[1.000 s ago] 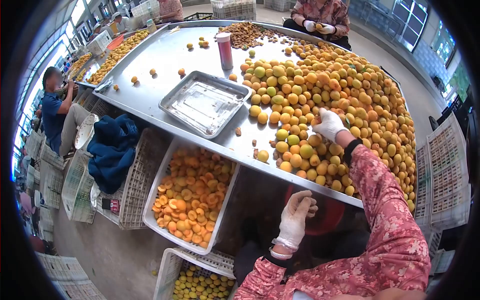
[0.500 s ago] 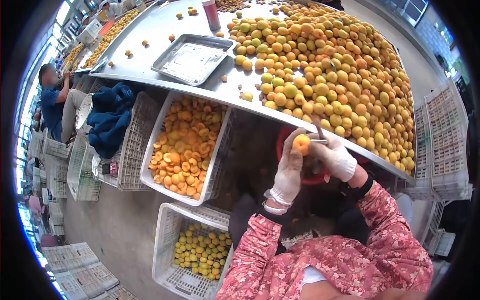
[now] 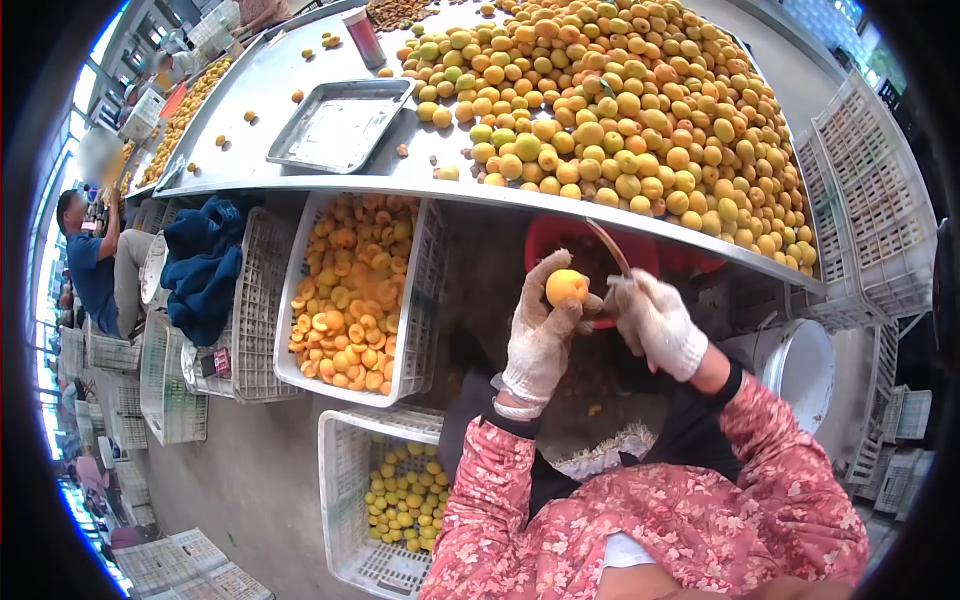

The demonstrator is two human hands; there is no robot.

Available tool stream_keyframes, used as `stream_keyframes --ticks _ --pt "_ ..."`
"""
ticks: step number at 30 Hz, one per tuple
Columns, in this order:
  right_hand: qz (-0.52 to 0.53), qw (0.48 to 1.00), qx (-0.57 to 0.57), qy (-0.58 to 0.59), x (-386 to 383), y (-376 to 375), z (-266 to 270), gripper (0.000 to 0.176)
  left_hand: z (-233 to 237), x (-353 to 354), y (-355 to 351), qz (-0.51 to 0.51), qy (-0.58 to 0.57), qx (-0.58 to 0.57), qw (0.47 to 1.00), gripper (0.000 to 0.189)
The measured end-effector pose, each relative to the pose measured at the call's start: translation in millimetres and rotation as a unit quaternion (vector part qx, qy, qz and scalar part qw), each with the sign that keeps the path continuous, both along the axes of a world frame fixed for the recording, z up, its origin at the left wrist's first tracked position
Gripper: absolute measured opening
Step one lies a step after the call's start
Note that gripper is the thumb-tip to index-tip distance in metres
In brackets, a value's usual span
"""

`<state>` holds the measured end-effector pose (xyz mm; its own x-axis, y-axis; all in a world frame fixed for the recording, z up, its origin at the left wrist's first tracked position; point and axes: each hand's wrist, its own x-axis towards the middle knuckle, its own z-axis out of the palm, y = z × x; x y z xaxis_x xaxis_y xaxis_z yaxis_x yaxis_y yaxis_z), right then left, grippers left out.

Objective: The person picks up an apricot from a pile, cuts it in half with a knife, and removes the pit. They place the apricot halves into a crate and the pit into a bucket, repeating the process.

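My left hand [image 3: 537, 335], in a dirty white glove, is closed around a yellow-orange apricot [image 3: 567, 287]. Close on its right is my right hand [image 3: 655, 325], also gloved, with its fingers wrapped round a knife [image 3: 610, 246] whose blade points up and to the left. Both hands are in front of the table edge, over a red basin [image 3: 560, 238] that they partly hide. A large heap of whole apricots [image 3: 640, 130] covers the right part of the metal table [image 3: 230, 160].
A metal tray [image 3: 340, 125] and a red tumbler [image 3: 363, 38] stand on the table. Left of my legs, one crate [image 3: 290, 372] holds apricot halves; a lower crate [image 3: 335, 500] holds whole apricots. A white bucket [image 3: 802, 365] stands at right. A person [image 3: 92, 262] sits far left.
The knife has swung from lying across the apricot to pointing upward, away from it. My hands have moved slightly apart, and the whole view has shifted a little.
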<state>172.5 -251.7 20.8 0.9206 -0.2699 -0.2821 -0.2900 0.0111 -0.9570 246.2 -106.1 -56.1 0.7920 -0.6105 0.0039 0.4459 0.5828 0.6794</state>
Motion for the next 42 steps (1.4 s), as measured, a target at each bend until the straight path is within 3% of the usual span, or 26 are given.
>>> stream_keyframes --ticks 3,7,13,15,17,20,24,27,29,30,31,33,34,35,36,37,38,42 --pt "-0.014 0.999 0.036 -0.026 -6.5 8.1 -9.0 0.019 -0.8 -5.8 5.2 0.001 -0.01 0.007 1.0 0.054" --pt "0.07 0.991 -0.092 -0.073 -0.8 12.5 -17.3 0.018 0.5 -9.3 2.4 0.032 -0.042 0.022 0.998 0.055" --pt "0.022 1.0 -0.013 -0.017 -9.2 22.4 -14.4 0.018 -6.9 -15.9 5.4 0.017 -0.051 0.043 0.998 0.053" --pt "-0.008 0.999 -0.031 -0.005 -12.7 27.9 -27.1 0.022 -7.9 -19.5 6.0 0.097 -0.21 0.153 0.961 0.051" --pt "-0.042 0.999 -0.026 -0.017 -17.6 36.7 -33.1 0.027 -11.7 -22.5 5.8 0.154 -0.297 0.227 0.915 0.049" --pt "-0.021 1.0 -0.018 -0.01 -20.9 31.6 -45.8 0.038 -6.0 -29.6 7.1 0.13 -0.238 0.246 0.931 0.047" --pt "-0.011 0.995 -0.08 0.051 -21.2 15.4 -71.9 0.047 -19.1 -31.0 1.9 0.191 -0.295 0.285 0.892 0.044" --pt "-0.039 0.997 0.034 0.058 -16.0 11.8 -75.2 0.049 -21.9 -27.2 0.1 0.182 -0.295 0.276 0.897 0.041" --pt "-0.049 0.969 0.157 0.183 -4.1 20.9 -42.8 0.052 -20.5 -25.9 2.1 0.191 -0.294 0.262 0.899 0.041" --pt "0.001 0.941 0.286 0.181 -6.9 12.6 -39.9 0.054 -19.2 -25.3 4.0 0.183 -0.308 0.277 0.891 0.04" --pt "-0.002 0.943 0.282 0.179 -6.7 12.7 -38.3 0.054 -17.2 -25.7 6.9 0.182 -0.309 0.271 0.893 0.04" --pt "0.177 0.857 0.469 0.119 -7.1 8.7 -28.6 0.057 -5.2 -22.0 11.5 0.029 -0.122 0.095 0.987 0.039" --pt "0.174 0.86 0.468 0.102 -12.6 11.8 -27.2 0.061 -4.7 -19.0 8.8 0.06 -0.106 0.029 0.992 0.039" --pt "0.101 0.868 0.472 0.118 -16.6 15.6 -25.7 0.059 -7.4 -18.3 6.6 0.084 -0.08 -0.04 0.992 0.04" --pt "0.072 0.851 0.507 0.116 -20.4 8.6 -42.3 0.056 -5.1 -17.1 9.3 0.046 -0.031 -0.085 0.995 0.042" --pt "0.049 0.993 0.074 0.082 -25.6 33.0 -17.3 0.049 -4.1 -14.5 14.0 0.009 0.019 -0.12 0.993 0.045" --pt "0.004 0.996 0.035 0.083 -28.6 34.3 -27.2 0.042 -7.3 -13.0 11.7 -0.001 0.019 -0.15 0.988 0.048" --pt "0.048 0.997 0.049 -0.016 -33.9 41.5 -34.1 0.016 -2.4 -15.2 13.2 -0.029 0.053 -0.173 0.983 0.053"
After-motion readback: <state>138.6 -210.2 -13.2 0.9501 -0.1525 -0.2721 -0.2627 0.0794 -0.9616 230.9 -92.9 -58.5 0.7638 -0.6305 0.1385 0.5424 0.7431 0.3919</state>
